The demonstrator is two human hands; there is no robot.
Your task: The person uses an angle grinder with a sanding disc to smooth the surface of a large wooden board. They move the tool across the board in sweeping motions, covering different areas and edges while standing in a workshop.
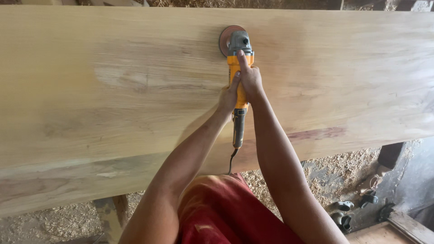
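Near the far edge of the slab, sanding in hand, by the look of it: presses the sander to the wood, disc lying flat or nearly so at the far centre. Wraps the right hand around the yellow body from the right, forefinger stretched forward toward the grey head. Closes the left hand on the same body from the left, slightly nearer, fingers curled tight about it. Holds both arms out almost straight over the board. Trails a dark cord from the near end of the handle down past the slab's near edge. Calls next, as a judgement, for a steady sweep with even pressure and the disc kept flat, so as not to gouge; needs reach too, with the tool so far out. Shows a broad pale plank, smooth and dusty, with a greyer patch to the left and a reddish streak along the near right edge. Rests on a wooden leg at near left. Below, sawdust thick over the ground, dark sandals at near right, red cloth at the waist.
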